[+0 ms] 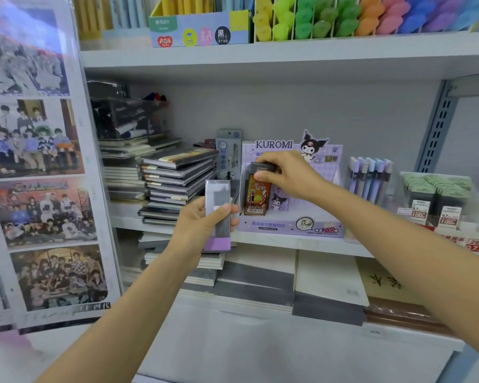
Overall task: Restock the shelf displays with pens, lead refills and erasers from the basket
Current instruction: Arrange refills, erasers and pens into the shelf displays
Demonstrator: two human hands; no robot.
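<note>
Pinching the orange lead refill [256,196] w/ right grip [285,175], you're clamping left grip [202,225] round a purple-ended refill [217,200] just left of it.

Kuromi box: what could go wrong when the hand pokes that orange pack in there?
1. The orange pack, pinched at its top by the right hand, has a different picture from the purple pack already in the Kuromi box, so it may end up in the wrong display.
2. The left hand holds the silver pack out in front of the shelf edge; if that grip loosens, it could drop.
</note>
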